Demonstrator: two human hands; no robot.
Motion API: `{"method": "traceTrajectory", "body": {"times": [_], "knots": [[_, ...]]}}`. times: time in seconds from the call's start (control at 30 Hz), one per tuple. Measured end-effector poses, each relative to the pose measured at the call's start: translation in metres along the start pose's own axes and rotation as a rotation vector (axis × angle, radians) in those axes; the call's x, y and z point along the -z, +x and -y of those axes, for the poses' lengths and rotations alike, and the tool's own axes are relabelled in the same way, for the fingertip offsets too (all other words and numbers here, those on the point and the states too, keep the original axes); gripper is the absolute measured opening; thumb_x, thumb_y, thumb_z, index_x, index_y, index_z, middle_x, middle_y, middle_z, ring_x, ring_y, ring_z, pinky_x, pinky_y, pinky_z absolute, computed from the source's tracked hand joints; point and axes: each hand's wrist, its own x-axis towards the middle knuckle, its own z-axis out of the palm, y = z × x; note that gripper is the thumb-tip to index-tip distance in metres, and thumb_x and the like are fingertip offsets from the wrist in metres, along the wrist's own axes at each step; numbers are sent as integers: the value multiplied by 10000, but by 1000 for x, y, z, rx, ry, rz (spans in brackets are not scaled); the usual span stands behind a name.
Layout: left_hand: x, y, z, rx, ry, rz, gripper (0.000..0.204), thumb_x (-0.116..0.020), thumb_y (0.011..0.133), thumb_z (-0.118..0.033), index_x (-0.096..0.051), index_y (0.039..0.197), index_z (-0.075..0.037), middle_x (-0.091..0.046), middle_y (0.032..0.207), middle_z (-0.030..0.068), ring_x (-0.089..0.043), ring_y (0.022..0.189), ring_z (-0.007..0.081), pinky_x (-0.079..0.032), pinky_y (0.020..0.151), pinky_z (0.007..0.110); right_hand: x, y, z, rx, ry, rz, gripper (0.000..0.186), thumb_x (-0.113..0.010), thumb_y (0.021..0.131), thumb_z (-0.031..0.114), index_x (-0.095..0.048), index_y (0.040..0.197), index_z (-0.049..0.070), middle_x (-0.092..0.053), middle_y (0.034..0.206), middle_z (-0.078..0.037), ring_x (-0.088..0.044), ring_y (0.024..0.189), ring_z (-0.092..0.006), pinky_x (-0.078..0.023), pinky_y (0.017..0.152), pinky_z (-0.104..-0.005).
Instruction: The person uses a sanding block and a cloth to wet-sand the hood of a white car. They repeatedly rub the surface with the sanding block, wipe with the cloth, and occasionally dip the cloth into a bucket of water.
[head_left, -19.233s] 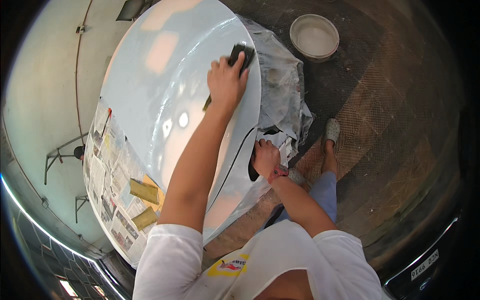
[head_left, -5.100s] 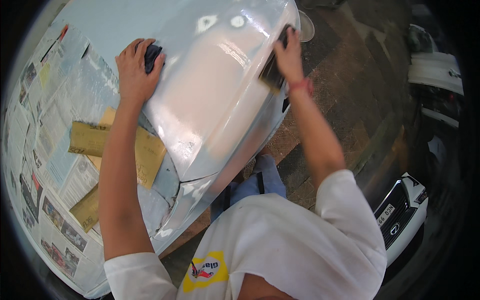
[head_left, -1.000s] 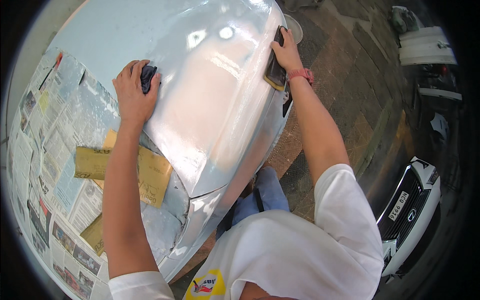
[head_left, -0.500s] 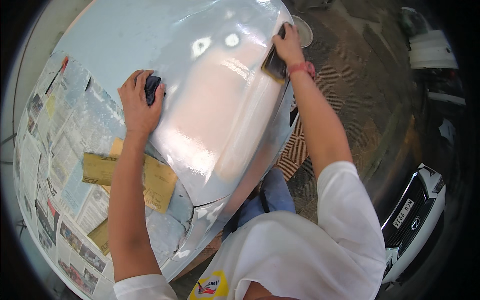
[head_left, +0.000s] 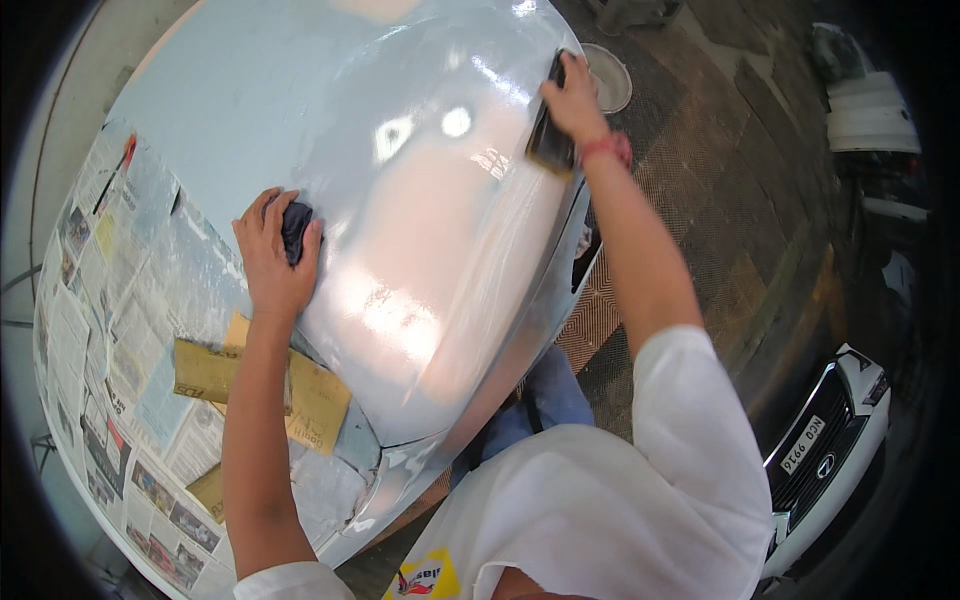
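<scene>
A wet car hood (head_left: 270, 110), pale blue-grey with pinkish patches, lies under both hands. My left hand (head_left: 278, 255) is closed around a dark, crumpled wad (head_left: 295, 232), cloth or soft rubber, resting on the hood near the newspaper. At the hood's far right edge, my right hand (head_left: 574, 100) grips a long black sanding block (head_left: 547, 140) with a yellowish edge along its lower end. The block lies along the hood's curved side, its face against the surface hidden. Yellow-brown sandpaper sheets (head_left: 320, 395) lie beneath my left forearm.
Newspaper (head_left: 130, 300) covers the windshield area at left. A pale round tub (head_left: 612, 78) stands on the floor beyond my right hand. Patterned matting (head_left: 680, 200) covers the floor. A white car front (head_left: 825, 450) stands at lower right.
My left hand has slid nearer to me over the hood with the dark wad. My right hand and the block have shifted only slightly along the edge. The whole view has tilted a little.
</scene>
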Motion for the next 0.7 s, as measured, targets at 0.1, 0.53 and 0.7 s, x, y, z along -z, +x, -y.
{"method": "traceTrajectory", "body": {"times": [0.1,0.53,0.7], "knots": [[0,1,1,11,-8,5,474,-742,1038,-226,-634,1478,-89,-587,1540,200,-523,1381,432,-428,1195,534,-3,11,2,-29,-1,8,789,-651,1014,260,-389,1690,-51,-242,1795,-368,-219,1645,-606,-228,1377,-591],[1,0,3,104,-9,86,483,-741,1015,-271,-648,1458,-102,-568,1550,199,-522,1463,445,-155,1317,729,-2,52,-19,-23,36,93,774,-621,1034,236,-363,1708,-44,-255,1802,-341,-232,1636,-614,-237,1374,-613],[7,-7,2,146,37,117,490,-730,1016,-248,-633,1471,-91,-561,1565,199,-518,1472,449,-165,1322,723,-21,-9,16,27,34,98,810,-637,1027,231,-326,1718,-57,-212,1808,-349,-210,1635,-631,-253,1368,-617]]}}
